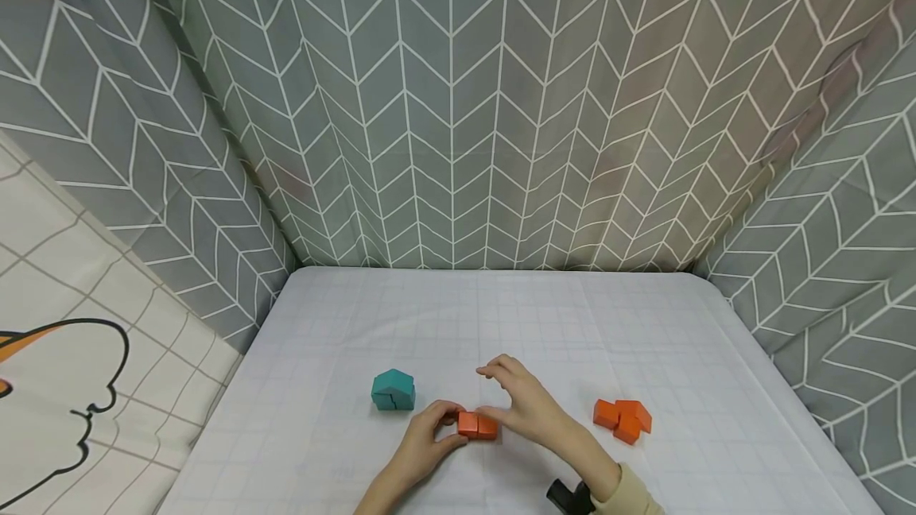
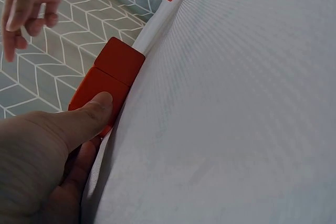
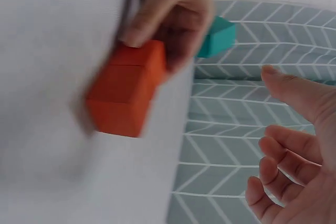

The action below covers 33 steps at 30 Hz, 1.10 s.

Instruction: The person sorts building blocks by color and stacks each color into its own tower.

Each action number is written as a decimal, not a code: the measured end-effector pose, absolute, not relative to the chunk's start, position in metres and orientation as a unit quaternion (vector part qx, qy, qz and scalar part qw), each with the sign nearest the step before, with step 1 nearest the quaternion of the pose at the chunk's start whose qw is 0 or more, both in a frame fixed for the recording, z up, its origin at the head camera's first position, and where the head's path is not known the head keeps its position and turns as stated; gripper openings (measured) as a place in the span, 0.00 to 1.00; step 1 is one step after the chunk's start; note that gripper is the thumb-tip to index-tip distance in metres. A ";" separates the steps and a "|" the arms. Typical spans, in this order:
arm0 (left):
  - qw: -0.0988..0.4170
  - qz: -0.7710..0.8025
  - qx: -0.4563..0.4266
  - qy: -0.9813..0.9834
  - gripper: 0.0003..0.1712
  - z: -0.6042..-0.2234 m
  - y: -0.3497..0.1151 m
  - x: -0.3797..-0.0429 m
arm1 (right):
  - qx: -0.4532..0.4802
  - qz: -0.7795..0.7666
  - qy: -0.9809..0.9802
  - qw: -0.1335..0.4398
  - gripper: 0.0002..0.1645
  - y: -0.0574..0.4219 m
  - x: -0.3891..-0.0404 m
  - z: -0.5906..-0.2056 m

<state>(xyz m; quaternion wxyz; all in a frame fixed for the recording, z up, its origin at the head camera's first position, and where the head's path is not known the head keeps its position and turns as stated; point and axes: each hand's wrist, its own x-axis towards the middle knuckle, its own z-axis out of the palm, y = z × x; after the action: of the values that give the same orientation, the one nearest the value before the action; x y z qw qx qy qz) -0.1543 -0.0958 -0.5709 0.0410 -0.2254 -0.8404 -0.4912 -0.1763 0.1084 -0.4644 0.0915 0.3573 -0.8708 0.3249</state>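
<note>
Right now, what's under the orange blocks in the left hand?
White cloth shows around the orange blocks, which the left hand grips. Their underside is hidden in every view, so I can't tell whether anything lies beneath them.

You're at a white table (image 1: 343, 320) inside a curtained-off booth: grey chevron curtains (image 1: 451, 110) hang behind the table and to its left and right, and a white gridded surface (image 1: 153, 376) with a cartoon figure (image 1: 43, 412) shows left of it. Home or lab, you can't tell.
</note>
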 end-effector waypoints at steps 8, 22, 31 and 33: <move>0.021 -0.505 -0.215 -0.835 0.20 -0.571 -0.096 -0.154 | 0.375 0.321 -0.858 0.143 0.31 0.111 -0.187 -0.429; 0.006 -0.500 -0.206 -0.841 0.20 -0.572 -0.096 -0.154 | 0.344 0.319 -0.856 0.217 0.31 0.146 -0.206 -0.397; 0.006 -0.495 -0.208 -0.844 0.19 -0.571 -0.097 -0.153 | 0.330 0.312 -0.860 0.234 0.31 0.167 -0.214 -0.390; 0.007 -0.495 -0.208 -0.843 0.19 -0.571 -0.096 -0.153 | 0.325 0.311 -0.861 0.238 0.31 0.171 -0.215 -0.389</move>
<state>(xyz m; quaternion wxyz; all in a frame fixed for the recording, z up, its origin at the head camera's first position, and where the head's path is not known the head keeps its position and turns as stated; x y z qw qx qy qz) -0.1532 -0.0965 -0.5713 0.0071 -0.2084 -0.8433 -0.4954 -0.2153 0.1706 -0.3885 0.2376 0.3246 -0.8611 0.3109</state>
